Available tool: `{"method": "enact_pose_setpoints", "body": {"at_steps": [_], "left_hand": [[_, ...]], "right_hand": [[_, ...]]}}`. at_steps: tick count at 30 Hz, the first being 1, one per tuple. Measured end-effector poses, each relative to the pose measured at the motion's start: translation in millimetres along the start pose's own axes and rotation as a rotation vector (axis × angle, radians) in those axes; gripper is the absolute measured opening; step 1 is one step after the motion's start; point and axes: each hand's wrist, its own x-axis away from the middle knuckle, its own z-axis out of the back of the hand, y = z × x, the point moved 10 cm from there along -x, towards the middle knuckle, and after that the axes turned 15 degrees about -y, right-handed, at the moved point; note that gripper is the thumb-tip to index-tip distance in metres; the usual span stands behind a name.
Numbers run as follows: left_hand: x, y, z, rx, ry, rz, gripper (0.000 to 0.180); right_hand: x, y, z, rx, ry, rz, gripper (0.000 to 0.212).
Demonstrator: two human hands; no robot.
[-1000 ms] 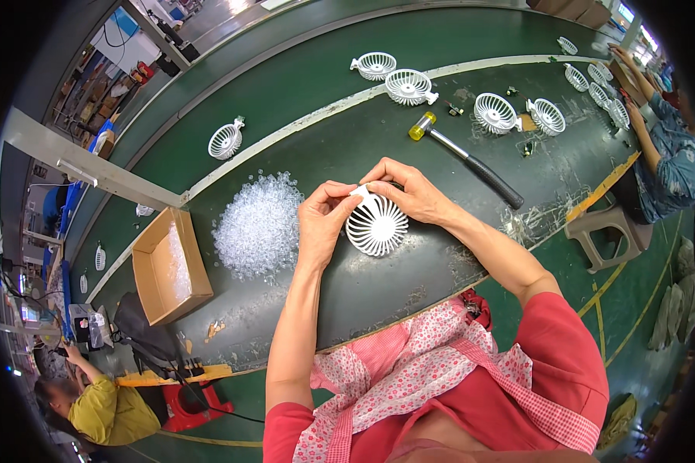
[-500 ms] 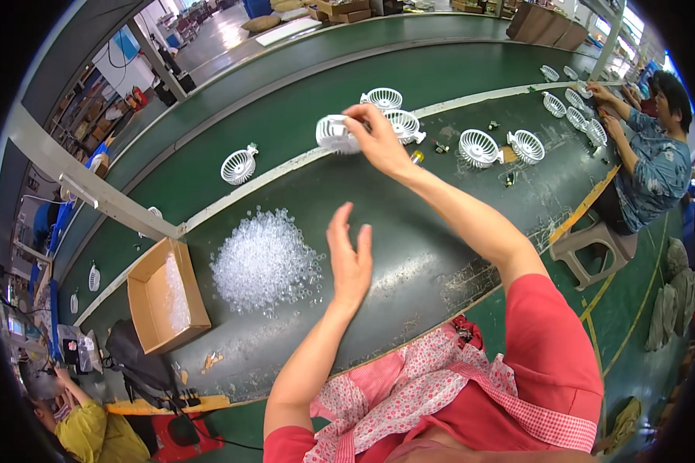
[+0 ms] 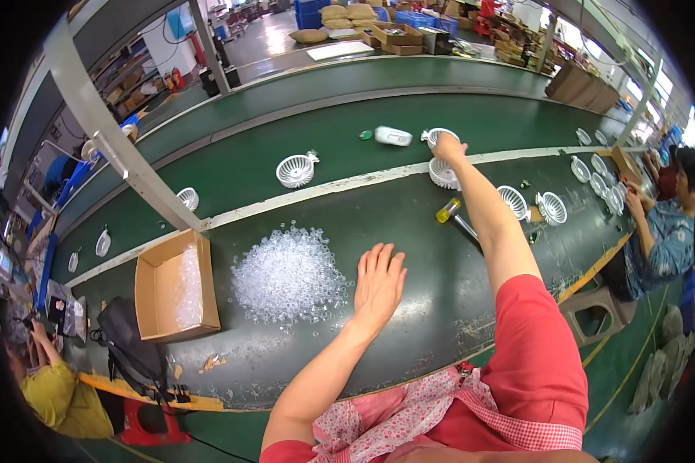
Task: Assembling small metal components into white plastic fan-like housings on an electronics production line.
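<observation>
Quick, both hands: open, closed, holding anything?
Left hand: open, flat on the table, empty.
Right hand: on a white fan grille; grip cannot be told.

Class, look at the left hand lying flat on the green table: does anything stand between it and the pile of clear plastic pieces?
Nothing visible does. The left hand lies flat just right of the pile of clear plastic pieces, with only bare green table and stray pieces between.

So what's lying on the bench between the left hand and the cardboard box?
In the head view, a heap of small clear plastic pieces lies between the left hand and the cardboard box, beside the fingers.
</observation>
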Motion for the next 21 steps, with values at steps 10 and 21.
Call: {"method": "enact_pose_setpoints", "body": {"at_steps": [10,21], "left_hand": [[-2,0,-1,0.027,-0.013,0.012,0.031],[-1,-1,2,0.014,0.014,0.011,0.032]], "right_hand": [[101,-123,39,-0.177,0.663,0.697,0.019],[166,-264,-87,0.357,0.217,1.055,0.058]]}}
